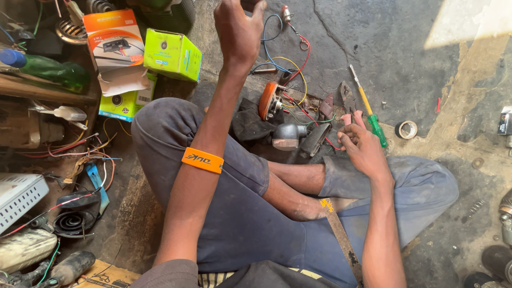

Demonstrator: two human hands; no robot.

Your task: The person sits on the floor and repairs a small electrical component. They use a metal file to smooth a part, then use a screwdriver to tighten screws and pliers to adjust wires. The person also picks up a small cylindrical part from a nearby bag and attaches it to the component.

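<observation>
Wiring work is underway: right hand (362,144) pinches a red wire (314,116) near the orange indicator lamp (268,100) on the floor, while left hand (237,32), raised and loosely curled, grips nothing I can make out.

Repair workshop, cracked concrete floor (405,53), loose wires (288,64), screwdriver (368,109), pliers (348,98), boxed parts (172,53)

Pliers (348,101), dark metal with pink grips, lying on the floor at 1 o'clock, jaws pointing to 12, grips under the right hand (362,146)
</observation>
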